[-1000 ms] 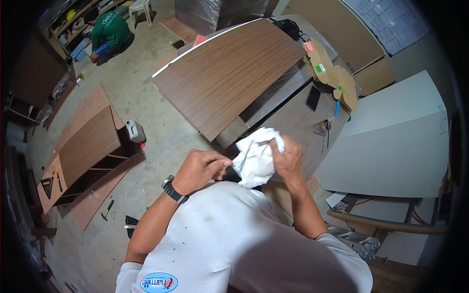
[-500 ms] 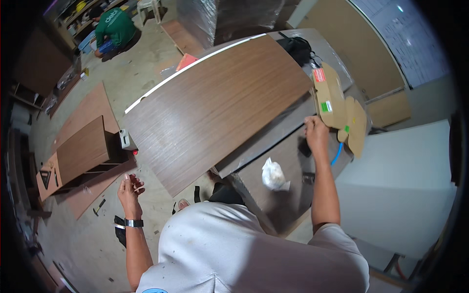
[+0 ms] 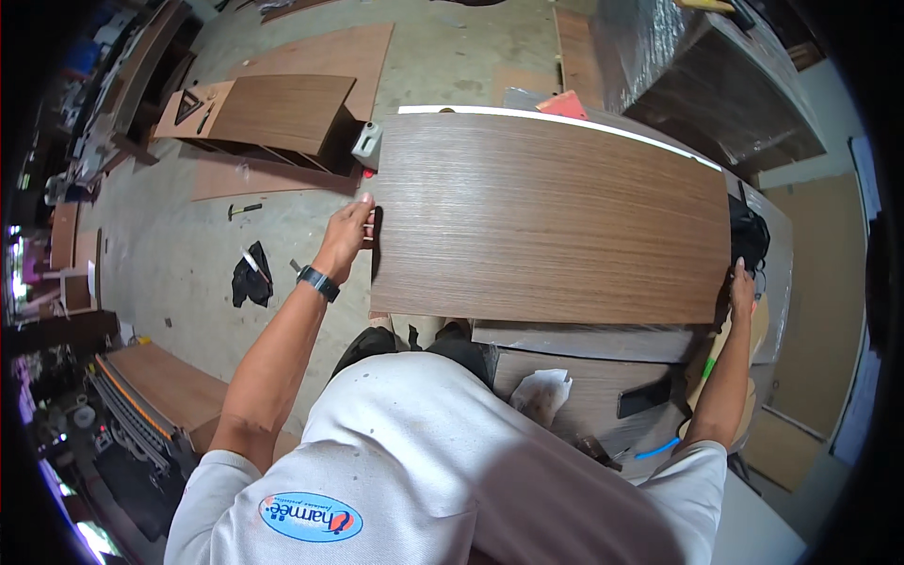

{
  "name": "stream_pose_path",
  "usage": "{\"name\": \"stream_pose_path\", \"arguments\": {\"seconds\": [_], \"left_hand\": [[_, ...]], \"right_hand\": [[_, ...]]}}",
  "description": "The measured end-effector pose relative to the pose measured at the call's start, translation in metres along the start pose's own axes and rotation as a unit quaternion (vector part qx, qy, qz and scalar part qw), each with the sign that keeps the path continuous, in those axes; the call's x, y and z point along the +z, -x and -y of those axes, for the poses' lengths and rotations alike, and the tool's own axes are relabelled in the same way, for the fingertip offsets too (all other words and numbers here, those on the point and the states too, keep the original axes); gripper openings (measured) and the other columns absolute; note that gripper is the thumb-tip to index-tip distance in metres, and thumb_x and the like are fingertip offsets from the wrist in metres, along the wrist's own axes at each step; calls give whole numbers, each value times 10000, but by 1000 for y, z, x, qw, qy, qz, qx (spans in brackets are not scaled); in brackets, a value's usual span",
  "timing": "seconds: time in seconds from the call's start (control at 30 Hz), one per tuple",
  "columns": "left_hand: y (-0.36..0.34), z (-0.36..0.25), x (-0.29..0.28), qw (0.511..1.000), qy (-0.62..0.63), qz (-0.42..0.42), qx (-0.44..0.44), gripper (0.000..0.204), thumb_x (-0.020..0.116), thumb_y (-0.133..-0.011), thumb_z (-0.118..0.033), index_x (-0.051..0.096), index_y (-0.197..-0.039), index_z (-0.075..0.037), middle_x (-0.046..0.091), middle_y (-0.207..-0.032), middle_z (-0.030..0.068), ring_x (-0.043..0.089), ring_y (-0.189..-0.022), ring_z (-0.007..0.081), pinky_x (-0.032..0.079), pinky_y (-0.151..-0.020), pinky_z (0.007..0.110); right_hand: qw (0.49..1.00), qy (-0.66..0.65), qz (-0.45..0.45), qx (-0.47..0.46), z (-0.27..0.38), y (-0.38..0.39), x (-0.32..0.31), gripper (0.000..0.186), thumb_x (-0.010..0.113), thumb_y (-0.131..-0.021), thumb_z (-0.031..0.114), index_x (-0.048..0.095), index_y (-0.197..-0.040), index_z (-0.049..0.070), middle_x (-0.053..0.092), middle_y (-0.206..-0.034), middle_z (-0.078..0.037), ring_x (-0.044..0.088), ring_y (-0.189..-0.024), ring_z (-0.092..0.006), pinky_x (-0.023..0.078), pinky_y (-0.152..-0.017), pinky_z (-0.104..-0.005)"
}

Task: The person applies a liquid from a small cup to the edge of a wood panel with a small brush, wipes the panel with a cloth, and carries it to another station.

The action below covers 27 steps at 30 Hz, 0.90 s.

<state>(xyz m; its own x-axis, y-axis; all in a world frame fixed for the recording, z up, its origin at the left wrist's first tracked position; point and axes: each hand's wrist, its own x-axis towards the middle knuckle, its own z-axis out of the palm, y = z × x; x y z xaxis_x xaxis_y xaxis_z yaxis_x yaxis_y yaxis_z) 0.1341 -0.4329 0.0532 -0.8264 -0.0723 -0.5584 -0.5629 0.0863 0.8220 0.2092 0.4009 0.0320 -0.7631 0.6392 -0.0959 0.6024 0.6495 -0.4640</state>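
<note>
My left hand (image 3: 350, 226) is at the left end of a large wood-grain panel (image 3: 546, 217), its fingers curled at the edge. My right hand (image 3: 742, 281) is beside the panel's right end, near a black bag (image 3: 749, 226); its fingers are partly hidden, so their grip is unclear. The panel lies across a wrapped work surface, a white strip (image 3: 471, 112) along its far edge. Below it are a crumpled white cloth (image 3: 541, 394) and a dark phone (image 3: 643, 398).
A low cabinet (image 3: 282, 113) on boards, a pale jug (image 3: 367, 141), hammer (image 3: 243, 210) and black cloth (image 3: 252, 282) are on the floor at left. A plastic-wrapped unit (image 3: 716, 94) stands at back right, cardboard (image 3: 716, 348) and a blue tube (image 3: 657, 448) at right.
The white cloth left my hands and lies on the surface. Both hands moved out to the panel's ends, and the view has swung round to face the panel squarely.
</note>
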Motion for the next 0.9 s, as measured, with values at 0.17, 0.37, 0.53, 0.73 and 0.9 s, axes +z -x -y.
{"name": "stream_pose_path", "arguments": {"seconds": [0.17,0.37,0.53,0.73,0.9], "left_hand": [[-3,-11,18,1000,10,-9,-9,438,495,-1091,-506,645,-931,-128,546,-807,-61,489,-697,73,460,-685,272],[-27,-17,38,994,-20,-106,-4,716,504,-1038,-624,676,-1263,34,678,-1092,95,570,-966,191,466,-874,400],[-36,-18,35,995,-54,-81,0,837,484,-1040,-617,572,-1356,153,629,-1350,233,556,-1223,268,418,-1053,394],[-26,-10,31,998,-33,-39,-21,946,460,-1029,-667,441,-1473,167,434,-1573,308,404,-1470,368,299,-1203,458],[-20,-9,33,997,24,-55,-46,965,485,-1008,-687,447,-1478,155,385,-1608,305,342,-1513,354,253,-1228,465]], "right_hand": [[988,-44,64,136,6,-12,2,872,444,-984,756,673,-1350,-2,703,-1260,-172,648,-1131,-315,511,-894,-455],[995,-3,30,98,16,-14,7,919,420,-980,776,619,-1402,-15,660,-1330,-202,623,-1186,-342,483,-981,-462],[990,47,49,127,-1,-17,-5,1001,391,-977,793,506,-1486,-61,538,-1503,-229,524,-1368,-374,420,-1110,-453],[993,-22,41,107,-7,3,7,990,379,-986,784,480,-1512,-49,502,-1542,-244,478,-1428,-374,361,-1174,-434],[996,3,26,85,-14,9,5,975,361,-1003,767,449,-1536,-45,487,-1557,-250,448,-1460,-372,339,-1194,-424]]}}
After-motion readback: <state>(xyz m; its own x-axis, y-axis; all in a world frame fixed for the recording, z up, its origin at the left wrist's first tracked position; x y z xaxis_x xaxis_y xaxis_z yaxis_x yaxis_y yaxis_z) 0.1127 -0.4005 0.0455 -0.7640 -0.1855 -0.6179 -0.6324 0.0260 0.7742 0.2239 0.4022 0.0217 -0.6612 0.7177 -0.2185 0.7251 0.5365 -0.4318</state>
